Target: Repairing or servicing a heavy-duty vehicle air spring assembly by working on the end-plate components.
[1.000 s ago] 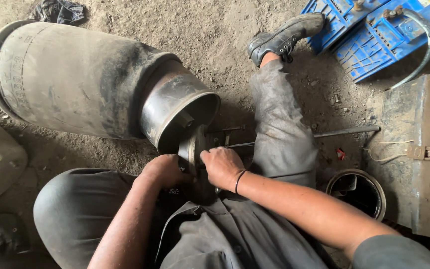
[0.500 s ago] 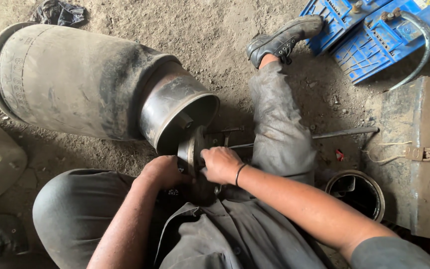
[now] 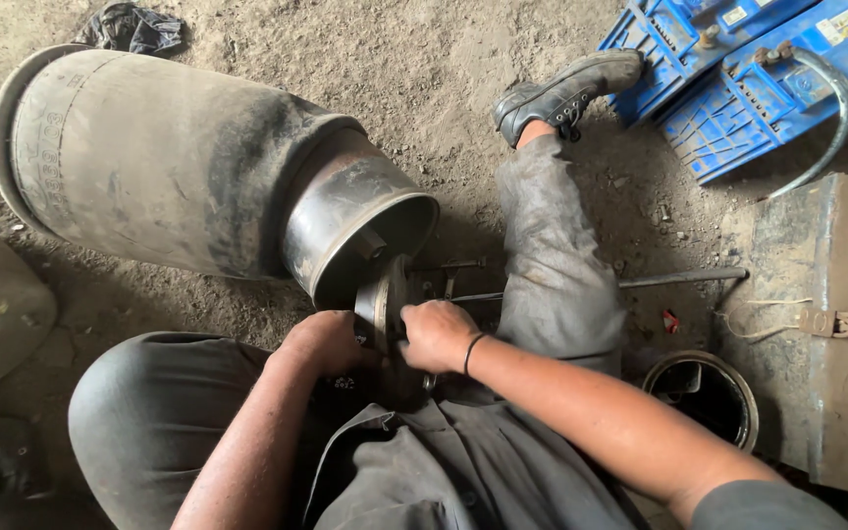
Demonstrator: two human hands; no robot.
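Round metal disc (image 3: 382,306), standing on edge on the dirt floor (image 3: 424,69) just at the open mouth of the steel piston (image 3: 350,221). Thick, rusty, greasy; judged heavy and stiff, not fragile, likely slick where oily. Best taken by the rim from both sides, palms opposed, as now. Behind the piston, a big rubber bellows (image 3: 139,162), lying on its side, dusty, soft-walled yet bulky; probably awkward to shift alone.

Left hand (image 3: 324,341) clenched against the disc's near left edge, knuckles up, forearm coming in from below. Right hand (image 3: 436,334) closed over the disc's right side, fingers curled round the rim or a part behind it; exactly what is pinched, impossible to tell. Black band on the right wrist. Right forearm stretched across the lap from lower right, elbow out of view.

Seated on the ground, knees apart, right leg stretched out to a black shoe (image 3: 566,93). Beyond the leg, a long steel rod (image 3: 684,278) flat on the floor. Near the right elbow, a dark round can (image 3: 707,397). Farther right, a rusty metal box (image 3: 821,324); above it, blue batteries (image 3: 738,59). Black rag (image 3: 134,27) at top left.
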